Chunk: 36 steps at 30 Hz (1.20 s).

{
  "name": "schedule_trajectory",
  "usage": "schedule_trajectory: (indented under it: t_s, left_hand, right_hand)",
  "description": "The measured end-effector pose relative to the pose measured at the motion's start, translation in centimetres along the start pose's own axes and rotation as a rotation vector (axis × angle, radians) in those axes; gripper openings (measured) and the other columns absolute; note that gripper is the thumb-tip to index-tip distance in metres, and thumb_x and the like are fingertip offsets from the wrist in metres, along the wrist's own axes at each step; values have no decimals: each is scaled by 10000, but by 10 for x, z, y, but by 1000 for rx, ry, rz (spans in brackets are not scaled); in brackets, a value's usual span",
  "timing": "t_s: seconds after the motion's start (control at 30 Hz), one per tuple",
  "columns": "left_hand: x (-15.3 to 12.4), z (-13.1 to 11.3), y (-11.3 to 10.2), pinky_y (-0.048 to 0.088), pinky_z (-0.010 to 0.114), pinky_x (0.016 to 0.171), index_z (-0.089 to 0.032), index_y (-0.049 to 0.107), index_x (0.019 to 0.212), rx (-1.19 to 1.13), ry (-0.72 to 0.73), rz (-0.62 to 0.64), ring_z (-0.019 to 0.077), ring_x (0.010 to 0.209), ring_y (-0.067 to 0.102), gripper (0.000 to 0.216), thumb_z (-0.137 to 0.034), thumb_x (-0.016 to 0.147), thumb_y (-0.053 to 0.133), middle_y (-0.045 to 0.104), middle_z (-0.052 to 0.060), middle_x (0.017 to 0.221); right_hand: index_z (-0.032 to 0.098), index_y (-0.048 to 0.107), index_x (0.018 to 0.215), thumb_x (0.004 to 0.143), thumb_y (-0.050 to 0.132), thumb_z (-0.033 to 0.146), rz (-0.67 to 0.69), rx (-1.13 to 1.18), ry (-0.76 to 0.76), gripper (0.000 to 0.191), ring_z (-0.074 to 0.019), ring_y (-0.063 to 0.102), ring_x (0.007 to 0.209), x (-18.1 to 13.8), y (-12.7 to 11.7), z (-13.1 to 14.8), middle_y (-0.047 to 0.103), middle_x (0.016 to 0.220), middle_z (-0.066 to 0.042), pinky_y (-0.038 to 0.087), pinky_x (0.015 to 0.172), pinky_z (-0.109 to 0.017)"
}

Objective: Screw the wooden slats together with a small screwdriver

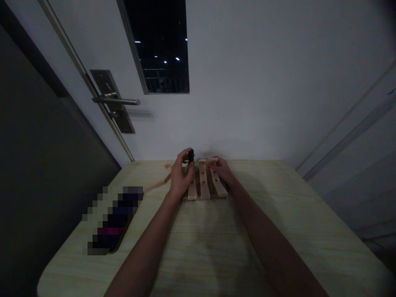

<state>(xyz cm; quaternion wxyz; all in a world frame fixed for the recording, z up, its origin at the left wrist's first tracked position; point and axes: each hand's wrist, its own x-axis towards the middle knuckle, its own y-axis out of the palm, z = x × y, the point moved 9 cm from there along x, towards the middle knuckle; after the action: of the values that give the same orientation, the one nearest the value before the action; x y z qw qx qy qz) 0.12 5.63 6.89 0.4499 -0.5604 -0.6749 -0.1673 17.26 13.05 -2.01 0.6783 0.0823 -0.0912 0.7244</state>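
Note:
My left hand [179, 177] is closed, with a small black block-like piece [191, 155] pinched upright between thumb and fingers. Just below it lies a light wooden slat [192, 192], partly covered by that hand. Beside it is a middle wooden slat [203, 181] with dark holes along it. My right hand [223, 170] has its fingers round the far end of the right-hand wooden slat [220, 189], which slants outward toward me. Some fingertips of the right hand are hidden behind the wood. Under the slats something clear or brownish shows, too dim to name.
A narrow wooden strip [157, 184] lies left of my left hand. Nearer on the left is a phone-like dark device [123, 214], its screen pixelated. The table [198, 247] meets a white door [247, 103] with a metal handle [120, 101] and a dark window [163, 49].

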Motion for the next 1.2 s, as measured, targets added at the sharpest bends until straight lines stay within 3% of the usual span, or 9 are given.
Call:
schedule_trajectory:
  t_s: [0.13,0.3,0.7,0.87,1.0,1.2]
  left_hand:
    - [1,-4,-5,490,301,737,-233,514,1186,84,36,-61,152,849,542,437,-216,772,653,544,54,1030]
    - [1,0,-4,478,295,739,-232,499,1210,88,14,-54,134,781,518,437,-192,794,627,536,23,910]
    - [-1,-3,-3,506,327,752,-236,387,1330,29,1,-20,155,824,580,541,-179,819,555,599,83,1118]
    - [-1,-3,0,499,339,784,-230,392,1316,-11,-7,16,156,838,594,496,-143,839,499,630,63,1016]
    - [1,-5,-2,492,322,763,-236,480,1243,61,23,-8,170,891,557,445,-218,813,596,568,66,1030]
    - [2,-3,-5,467,294,727,-235,496,1245,135,40,-46,142,774,503,446,-238,815,613,526,23,877]
  right_hand:
    - [199,498,695,619,697,469,3,6,2,344,-105,451,594,-1,0,0,494,638,43,375,573,-240]
    - [197,496,694,622,699,454,-1,10,4,335,-104,448,597,-1,0,0,491,642,44,368,575,-243]
    - [190,502,704,631,693,440,7,20,1,323,-100,459,601,-1,1,0,503,652,43,378,579,-240]
    - [194,506,712,631,696,444,1,14,-3,325,-105,467,604,-1,0,-1,513,652,42,378,579,-240]
    - [194,513,722,634,695,450,3,15,-12,326,-109,477,614,-1,0,0,525,669,35,383,587,-243]
    - [198,488,692,623,698,446,-2,13,-11,333,-103,450,594,0,0,0,489,637,45,366,563,-235]
